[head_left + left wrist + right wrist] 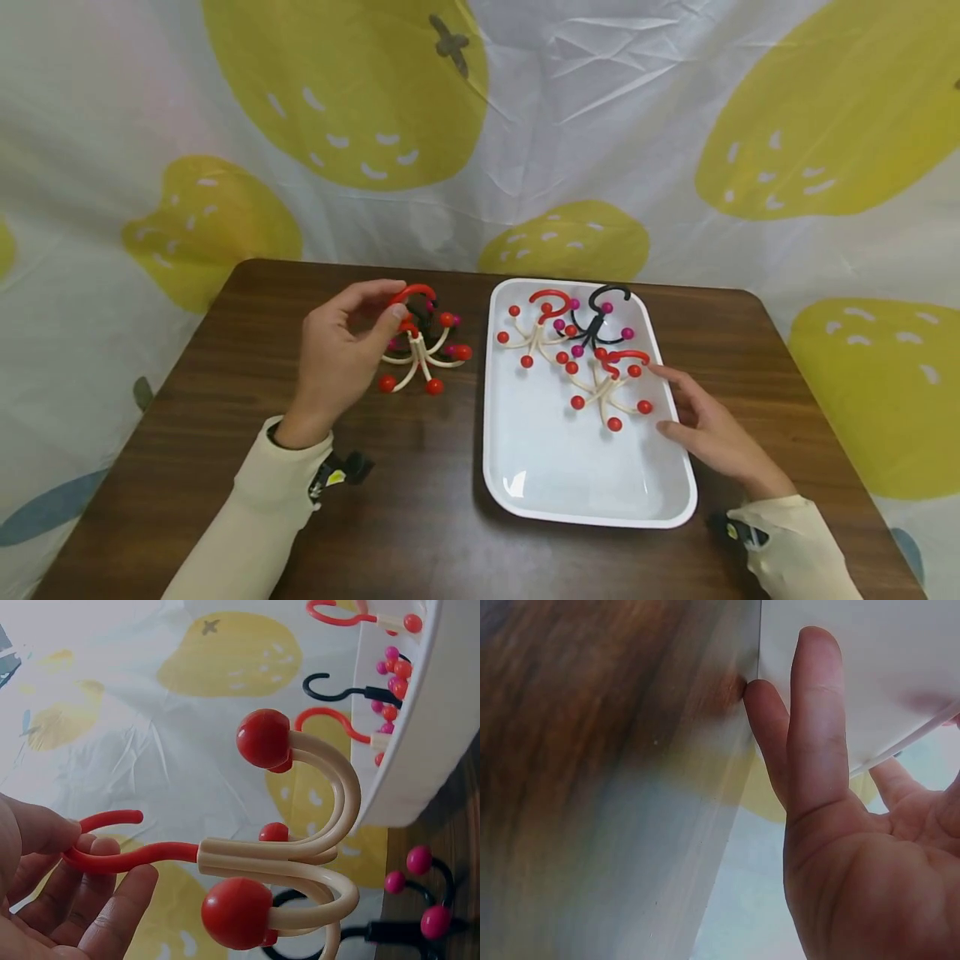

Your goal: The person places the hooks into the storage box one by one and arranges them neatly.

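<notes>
Cream multi-armed hooks (pixel 418 348) with red balls, three. Black multi-armed hooks (pixel 595 326) with magenta balls, two. White tray (pixel 558 467), one; wooden table (pixel 405 525), one.

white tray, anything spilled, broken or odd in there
Nothing stands out: the white tray shows no spill or crack, and the left cream-and-red hook, nearer cream-and-red hook and black hook look unbroken, just bunched toward its far end.

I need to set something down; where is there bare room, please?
The white tray is bare between its near rim and the three hooks crowding its far part. The table is bare between the left sleeve and tray; beyond, the left hand, red-and-cream hook and black hook crowd it.
</notes>
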Tool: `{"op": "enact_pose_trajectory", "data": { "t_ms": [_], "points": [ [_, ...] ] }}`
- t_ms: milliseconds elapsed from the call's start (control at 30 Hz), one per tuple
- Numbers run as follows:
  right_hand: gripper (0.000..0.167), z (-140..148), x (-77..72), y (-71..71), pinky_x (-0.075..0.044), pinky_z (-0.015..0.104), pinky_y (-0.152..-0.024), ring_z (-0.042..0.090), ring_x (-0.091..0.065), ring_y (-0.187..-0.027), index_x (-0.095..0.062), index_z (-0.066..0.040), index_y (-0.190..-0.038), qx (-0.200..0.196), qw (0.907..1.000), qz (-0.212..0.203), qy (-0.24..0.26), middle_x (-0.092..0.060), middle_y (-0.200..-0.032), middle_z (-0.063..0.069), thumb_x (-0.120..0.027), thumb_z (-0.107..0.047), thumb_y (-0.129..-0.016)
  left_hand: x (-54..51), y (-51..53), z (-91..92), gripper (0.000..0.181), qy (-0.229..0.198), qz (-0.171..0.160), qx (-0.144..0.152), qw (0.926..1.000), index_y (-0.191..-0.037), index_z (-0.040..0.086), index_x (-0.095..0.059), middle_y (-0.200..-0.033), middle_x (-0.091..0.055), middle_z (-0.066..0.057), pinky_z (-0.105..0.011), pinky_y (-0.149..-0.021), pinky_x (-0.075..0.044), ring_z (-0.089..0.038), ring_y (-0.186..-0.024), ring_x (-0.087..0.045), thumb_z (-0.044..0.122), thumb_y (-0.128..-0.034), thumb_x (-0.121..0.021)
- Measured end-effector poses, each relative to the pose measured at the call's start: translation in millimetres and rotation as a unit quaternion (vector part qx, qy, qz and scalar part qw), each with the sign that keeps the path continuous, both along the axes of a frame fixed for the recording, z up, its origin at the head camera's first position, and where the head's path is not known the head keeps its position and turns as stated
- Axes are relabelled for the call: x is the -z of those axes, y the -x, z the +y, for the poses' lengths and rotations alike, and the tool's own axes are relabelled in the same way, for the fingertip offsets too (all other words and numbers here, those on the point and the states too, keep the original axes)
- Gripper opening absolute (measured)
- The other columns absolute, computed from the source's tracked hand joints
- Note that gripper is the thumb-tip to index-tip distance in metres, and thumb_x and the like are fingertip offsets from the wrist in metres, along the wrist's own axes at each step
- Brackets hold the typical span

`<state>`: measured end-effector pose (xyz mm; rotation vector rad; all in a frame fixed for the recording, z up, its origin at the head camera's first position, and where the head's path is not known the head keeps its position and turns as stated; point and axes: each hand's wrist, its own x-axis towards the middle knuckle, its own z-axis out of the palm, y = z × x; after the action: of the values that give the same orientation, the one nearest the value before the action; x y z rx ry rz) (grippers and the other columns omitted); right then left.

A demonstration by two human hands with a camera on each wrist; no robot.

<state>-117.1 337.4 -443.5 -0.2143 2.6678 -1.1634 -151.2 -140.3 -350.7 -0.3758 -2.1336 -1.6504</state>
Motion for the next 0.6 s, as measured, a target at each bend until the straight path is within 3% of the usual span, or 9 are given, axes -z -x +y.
{"op": "enact_pose_trajectory", "data": {
  "t_ms": [267,433,600],
  "points": [
    [0.082,-0.5,1.8,-0.3,-0.065,0.052,-0.086,0.051,-0.063,-0.123,-0.028,-0.017,-0.167,-0.002,0.9999,-0.007,0.01,-0.047,-0.153,0.034,-0.07,-0.008,-0.097,4.9,3.7,26.1,0.022,-0.019,-0.015,0.035,0.9991,-0.118,0.01,-0.079,-0.104,-0.08,-0.011,-0.016,-0.062,-0.054,-0.01,-0.085,-0.072,0.011,-0.096,-0.079],
    [0.084,-1.5,0.8,0.9,-0.065,0.052,-0.085,0.05,-0.063,-0.122,-0.027,-0.018,-0.167,0.002,0.9999,-0.011,0.007,-0.047,-0.153,0.034,-0.071,-0.009,-0.097,3.9,8.6,43.0,0.022,-0.003,-0.016,0.063,0.9979,-0.119,0.013,-0.079,-0.104,-0.079,-0.007,-0.017,-0.059,-0.051,-0.013,-0.087,-0.071,0.013,-0.0969,-0.078],
    [0.084,-1.9,-0.1,1.0,-0.065,0.052,-0.085,0.05,-0.063,-0.122,-0.027,-0.018,-0.167,0.003,0.9999,-0.007,0.007,-0.047,-0.152,0.034,-0.071,-0.01,-0.097,1.7,13.4,57.9,0.022,0.015,-0.012,0.093,0.9955,-0.119,0.013,-0.079,-0.107,-0.079,-0.004,-0.019,-0.065,-0.054,-0.017,-0.086,-0.068,0.012,-0.0973,-0.077]
  ]
}}
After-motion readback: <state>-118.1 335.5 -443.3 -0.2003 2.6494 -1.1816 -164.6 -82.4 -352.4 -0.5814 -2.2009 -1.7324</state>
